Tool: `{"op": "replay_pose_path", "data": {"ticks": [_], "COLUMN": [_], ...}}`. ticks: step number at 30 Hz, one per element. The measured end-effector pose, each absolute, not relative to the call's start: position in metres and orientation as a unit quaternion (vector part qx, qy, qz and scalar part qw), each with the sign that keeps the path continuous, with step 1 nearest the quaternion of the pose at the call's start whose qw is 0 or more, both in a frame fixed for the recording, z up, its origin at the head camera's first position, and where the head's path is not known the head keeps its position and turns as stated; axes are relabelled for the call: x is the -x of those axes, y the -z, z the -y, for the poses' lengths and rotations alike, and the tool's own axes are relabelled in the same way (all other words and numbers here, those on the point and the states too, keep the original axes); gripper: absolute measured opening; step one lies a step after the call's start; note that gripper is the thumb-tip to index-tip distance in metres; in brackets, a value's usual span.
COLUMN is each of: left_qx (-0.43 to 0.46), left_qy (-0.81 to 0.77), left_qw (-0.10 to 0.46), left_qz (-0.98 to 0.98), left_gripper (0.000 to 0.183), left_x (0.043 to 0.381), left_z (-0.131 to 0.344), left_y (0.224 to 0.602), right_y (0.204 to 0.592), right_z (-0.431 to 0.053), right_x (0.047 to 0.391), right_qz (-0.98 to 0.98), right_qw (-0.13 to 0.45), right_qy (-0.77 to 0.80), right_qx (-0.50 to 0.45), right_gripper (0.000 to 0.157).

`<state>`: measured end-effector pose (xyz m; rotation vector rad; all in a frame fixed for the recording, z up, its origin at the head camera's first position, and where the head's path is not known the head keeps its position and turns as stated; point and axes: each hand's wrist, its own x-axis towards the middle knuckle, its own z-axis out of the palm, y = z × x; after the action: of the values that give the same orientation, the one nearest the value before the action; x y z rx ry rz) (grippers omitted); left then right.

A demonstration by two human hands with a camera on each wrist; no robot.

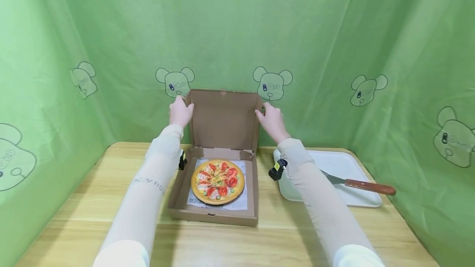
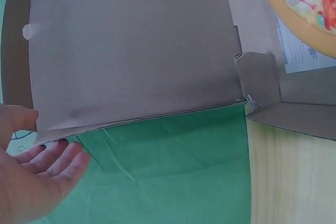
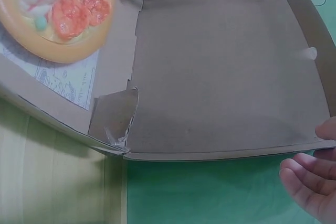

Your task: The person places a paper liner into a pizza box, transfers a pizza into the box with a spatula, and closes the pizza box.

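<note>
A brown cardboard pizza box (image 1: 211, 217) lies on the table with its lid (image 1: 224, 120) standing upright at the back. Inside sits a round pizza (image 1: 218, 182) with red and white toppings, on a sheet of printed paper (image 1: 240, 203). My left hand (image 1: 180, 112) pinches the lid's upper left corner, its thumb on the inner side and the fingers behind, as the left wrist view shows. At the upper right corner, my right hand (image 1: 272, 122) holds the lid the same way, thumb and fingers (image 3: 302, 177) on either side of the edge.
To the right, partly behind my right forearm, is a white tray (image 1: 335, 158). A spatula with a wooden handle (image 1: 371, 186) lies across it, the handle reaching past the tray's edge. Green curtains (image 1: 222, 28) with bear-head prints surround the wooden table (image 1: 211, 246).
</note>
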<state>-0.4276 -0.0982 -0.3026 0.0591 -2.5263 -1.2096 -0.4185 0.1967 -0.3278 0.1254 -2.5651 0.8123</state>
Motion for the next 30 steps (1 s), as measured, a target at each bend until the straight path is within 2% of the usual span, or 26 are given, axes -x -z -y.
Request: {"op": "replay_pose_path", "data": {"ticks": [5, 13, 30], "left_qx": [-0.021, -0.022, -0.029], "left_qy": [0.409, 0.404, 0.412], "left_qw": [0.185, 0.204, 0.223], "left_qz": [0.893, 0.891, 0.883], "left_gripper": [0.036, 0.023, 0.015], "left_x": [0.4313, 0.4353, 0.4335], "left_z": [0.0959, 0.0991, 0.1044], "left_y": [0.3013, 0.3015, 0.3004], "right_y": [0.3275, 0.3274, 0.3232], "right_z": [-0.1972, -0.1955, -0.1899], "right_x": [0.42, 0.4197, 0.4184], "right_qz": [0.927, 0.929, 0.923], "right_qw": [0.237, 0.238, 0.245], "right_qy": [-0.286, -0.28, -0.289], "right_qx": [-0.048, -0.047, -0.061], "right_gripper": [0.034, 0.032, 0.028]}}
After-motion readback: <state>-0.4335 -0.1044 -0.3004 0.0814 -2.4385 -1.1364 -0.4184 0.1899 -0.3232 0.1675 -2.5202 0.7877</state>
